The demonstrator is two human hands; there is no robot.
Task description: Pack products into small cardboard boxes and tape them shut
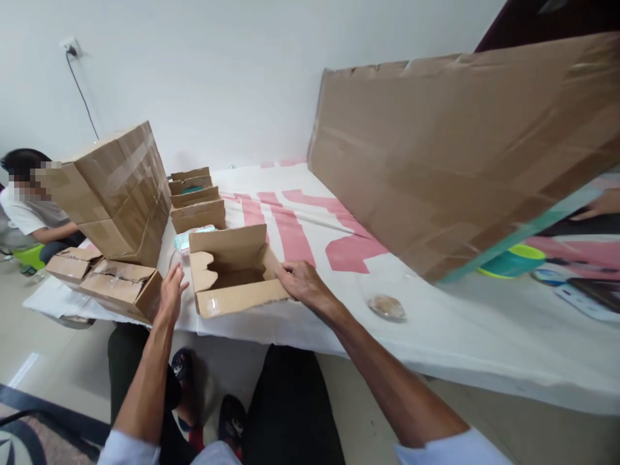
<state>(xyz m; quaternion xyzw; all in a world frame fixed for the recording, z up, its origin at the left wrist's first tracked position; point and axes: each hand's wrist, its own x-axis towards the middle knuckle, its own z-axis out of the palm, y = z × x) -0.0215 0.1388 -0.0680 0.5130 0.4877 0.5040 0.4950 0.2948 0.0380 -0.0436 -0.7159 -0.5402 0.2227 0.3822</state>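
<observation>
An open cardboard box (pixel 242 301) stands at the table's near edge, its flaps raised and its dark inside showing. My right hand (pixel 303 282) grips the box's right side, thumb and fingers over the edge. Just left of the box is my left hand (pixel 171 290), open with fingers apart and holding nothing. It lies between this box and a closed cardboard box (pixel 121 284). Behind the open box lies a small stack of light blue and white packets (pixel 194 237), partly hidden.
Several open boxes (pixel 198 216) line up at the back left, beside a tall taped carton (pixel 123 190). A large cardboard panel (pixel 450 148) leans across the right. A clear-wrapped brown item (pixel 386 307) and a teal bowl (pixel 513 261) are on the white tablecloth (pixel 436 342). Another person (pixel 36 200) sits far left.
</observation>
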